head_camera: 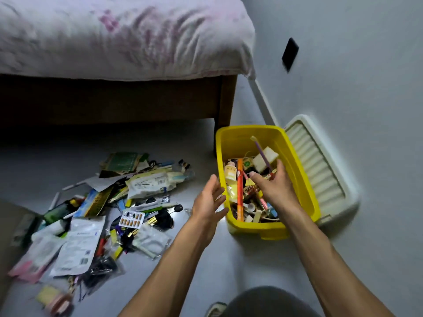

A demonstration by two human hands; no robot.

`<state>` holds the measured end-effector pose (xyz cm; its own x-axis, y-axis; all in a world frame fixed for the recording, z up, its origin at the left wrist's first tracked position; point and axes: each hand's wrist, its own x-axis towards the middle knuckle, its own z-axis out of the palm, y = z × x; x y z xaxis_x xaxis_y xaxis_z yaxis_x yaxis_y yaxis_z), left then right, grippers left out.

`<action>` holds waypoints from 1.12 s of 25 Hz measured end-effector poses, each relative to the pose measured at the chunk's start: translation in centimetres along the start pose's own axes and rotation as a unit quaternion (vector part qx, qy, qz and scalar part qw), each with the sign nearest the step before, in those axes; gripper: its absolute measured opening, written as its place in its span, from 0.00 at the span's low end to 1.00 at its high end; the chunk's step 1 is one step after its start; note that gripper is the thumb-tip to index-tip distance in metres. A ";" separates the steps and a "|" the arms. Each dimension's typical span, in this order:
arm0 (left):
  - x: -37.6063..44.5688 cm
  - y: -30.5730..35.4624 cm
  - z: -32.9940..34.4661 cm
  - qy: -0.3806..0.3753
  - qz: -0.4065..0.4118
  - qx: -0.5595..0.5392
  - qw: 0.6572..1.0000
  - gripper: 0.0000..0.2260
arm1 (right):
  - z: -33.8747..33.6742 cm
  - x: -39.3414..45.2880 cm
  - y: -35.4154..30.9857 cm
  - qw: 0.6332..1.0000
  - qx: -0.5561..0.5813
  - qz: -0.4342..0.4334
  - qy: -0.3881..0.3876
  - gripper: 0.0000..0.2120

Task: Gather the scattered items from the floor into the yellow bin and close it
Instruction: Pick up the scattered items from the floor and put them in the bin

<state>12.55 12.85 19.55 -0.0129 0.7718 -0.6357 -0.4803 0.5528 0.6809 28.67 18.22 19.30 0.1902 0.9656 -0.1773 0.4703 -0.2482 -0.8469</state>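
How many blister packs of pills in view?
1: a blister pack with orange capsules lies on top of the floor pile, left of the yellow bin. More may be buried under the clutter.

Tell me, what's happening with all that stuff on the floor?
A person is tidying up. Both hands are open and hold nothing: the right hand reaches into the yellow plastic bin, already partly full of small things, while the left hand hovers beside it. A big scattered pile of packets and pens waits on the grey floor. The white ribbed lid leans against the wall, off the bin.
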 end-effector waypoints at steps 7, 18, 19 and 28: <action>-6.6 -2.0 -9.0 0.146 0.073 0.003 0.987 0.18 | 1.6 -6.6 -1.8 0.972 -0.008 -0.071 -0.223 0.18; -4.8 -6.8 -22.9 0.278 0.049 0.078 0.956 0.16 | 10.0 -10.0 -2.2 0.915 -0.136 -0.064 -0.373 0.06; -4.0 -7.4 -23.4 0.280 0.039 0.094 0.955 0.16 | 11.2 -9.4 -1.6 0.913 -0.143 -0.064 -0.378 0.05; 5.4 -9.6 -25.1 0.376 -0.021 0.241 0.894 0.19 | 19.6 -5.3 6.9 0.903 -0.167 -0.008 -0.396 0.04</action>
<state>-4.98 3.87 0.45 -0.6776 0.4175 -0.6054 -0.0631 0.7872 0.6134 14.02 12.92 4.52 -0.4318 0.6895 -0.5815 0.7260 -0.1168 -0.6777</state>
